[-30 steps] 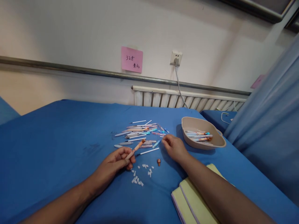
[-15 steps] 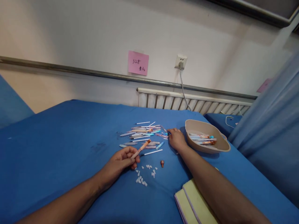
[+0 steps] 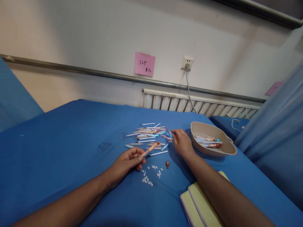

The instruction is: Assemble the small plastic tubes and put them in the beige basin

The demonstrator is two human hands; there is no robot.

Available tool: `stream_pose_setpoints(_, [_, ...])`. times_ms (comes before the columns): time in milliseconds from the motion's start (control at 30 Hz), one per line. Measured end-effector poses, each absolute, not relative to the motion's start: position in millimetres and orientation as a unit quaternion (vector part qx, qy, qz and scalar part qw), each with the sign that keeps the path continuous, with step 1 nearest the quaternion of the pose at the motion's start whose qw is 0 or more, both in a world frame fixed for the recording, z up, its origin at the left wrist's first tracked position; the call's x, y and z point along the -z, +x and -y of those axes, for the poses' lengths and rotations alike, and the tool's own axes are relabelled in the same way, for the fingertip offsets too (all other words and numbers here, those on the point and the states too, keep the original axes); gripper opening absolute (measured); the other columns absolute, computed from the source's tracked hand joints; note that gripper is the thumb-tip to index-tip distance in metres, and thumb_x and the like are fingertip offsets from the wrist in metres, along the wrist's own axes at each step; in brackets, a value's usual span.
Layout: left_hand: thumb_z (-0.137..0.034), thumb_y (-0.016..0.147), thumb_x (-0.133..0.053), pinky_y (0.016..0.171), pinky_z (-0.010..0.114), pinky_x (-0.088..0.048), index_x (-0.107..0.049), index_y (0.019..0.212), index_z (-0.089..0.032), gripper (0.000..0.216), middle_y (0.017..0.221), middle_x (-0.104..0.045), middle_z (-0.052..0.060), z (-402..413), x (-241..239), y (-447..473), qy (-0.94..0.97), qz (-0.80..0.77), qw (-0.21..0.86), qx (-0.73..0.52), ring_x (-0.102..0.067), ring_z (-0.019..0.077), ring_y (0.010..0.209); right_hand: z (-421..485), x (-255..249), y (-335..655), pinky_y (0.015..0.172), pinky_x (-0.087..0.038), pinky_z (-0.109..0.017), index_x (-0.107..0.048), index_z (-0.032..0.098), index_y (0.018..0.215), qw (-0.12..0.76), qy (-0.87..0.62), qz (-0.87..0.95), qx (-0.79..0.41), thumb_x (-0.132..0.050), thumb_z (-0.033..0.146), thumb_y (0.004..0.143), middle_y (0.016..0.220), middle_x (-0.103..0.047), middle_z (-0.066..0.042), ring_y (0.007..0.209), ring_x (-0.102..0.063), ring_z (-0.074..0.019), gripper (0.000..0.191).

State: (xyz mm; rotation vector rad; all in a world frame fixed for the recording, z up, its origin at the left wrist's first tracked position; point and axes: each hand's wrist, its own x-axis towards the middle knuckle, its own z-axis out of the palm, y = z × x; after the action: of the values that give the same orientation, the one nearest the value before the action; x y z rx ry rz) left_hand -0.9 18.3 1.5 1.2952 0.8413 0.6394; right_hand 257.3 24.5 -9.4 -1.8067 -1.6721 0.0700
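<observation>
My left hand [image 3: 132, 159] grips a peach-coloured pen barrel [image 3: 151, 148] with a brown end, tilted up to the right. At the right end of a loose pile of pen parts [image 3: 148, 132], my right hand [image 3: 182, 142] has its fingertips drawn together by small blue and pink pieces. What lies between those fingers, if anything, is too small to make out. Several thin refills with white tubes [image 3: 158, 153] lie around the pile. Nearer to me are small white cone-shaped tips [image 3: 147, 180] and a brown figure-like pen topper [image 3: 168, 164].
A beige basket [image 3: 230, 151] holding several pens [image 3: 209, 142] stands right of my right hand. Beneath my right forearm lies a folded yellow towel [image 3: 200, 205]. The blue-covered table [image 3: 71, 135] reaches toward a radiator [image 3: 165, 102] and wall. A blue curtain [image 3: 272, 116] hangs at the right.
The view has shifted slightly, so everything appears a little farther right. My right hand remains at the pile's right end, and my left hand keeps hold of the pen barrel.
</observation>
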Motion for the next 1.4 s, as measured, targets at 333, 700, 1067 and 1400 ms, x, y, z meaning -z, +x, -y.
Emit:
stream_pose_setpoints(333, [-0.037,0.074,-0.067,0.061,0.023,-0.044,-0.055,0.086,-0.016,0.027,0.076,-0.063,0.001,-17,2,-1,0.597,-0.345,0.676,-0.261,-0.054,0.0102,0.06,25,-9,214,0.057,-0.043,-0.024,-0.056,0.018,0.089,0.662,-0.45,0.382,-0.462,-0.07,0.04,0.067,0.066,-0.056,0.002,0.061,-0.055,-0.012,0.034])
stream_pose_setpoints(700, [-0.033,0.076,-0.065,0.063,0.024,-0.043,-0.055,0.087,-0.016,0.022,0.076,-0.062,0.0,-18,3,-1,0.608,-0.338,0.677,-0.24,-0.054,0.0103,0.063,29,1,210,0.067,-0.045,-0.026,-0.062,0.021,0.098,0.656,-0.422,0.441,-0.445,-0.064,0.035,0.076,0.075,-0.059,0.001,0.067,-0.055,-0.0113,0.027])
stream_pose_setpoints(1067, [-0.031,0.079,-0.063,0.067,0.025,-0.044,-0.056,0.088,-0.017,0.019,0.079,-0.062,0.001,-15,3,0,0.62,-0.327,0.675,-0.229,-0.055,0.0112,0.068,31,0,210,0.066,-0.047,-0.026,-0.061,0.02,0.095,0.655,-0.436,0.464,-0.408,-0.063,0.033,0.077,0.073,-0.059,0.001,0.067,-0.056,-0.012,0.023])
stream_pose_setpoints(1400, [-0.033,0.078,-0.063,0.066,0.026,-0.044,-0.054,0.089,-0.016,0.023,0.079,-0.064,0.001,-15,2,0,0.615,-0.341,0.675,-0.223,-0.056,0.0113,0.066,36,10,212,0.052,-0.047,-0.02,-0.061,0.02,0.097,0.637,-0.465,0.521,-0.325,-0.063,0.028,0.077,0.07,-0.055,0.002,0.061,-0.056,-0.0106,0.021])
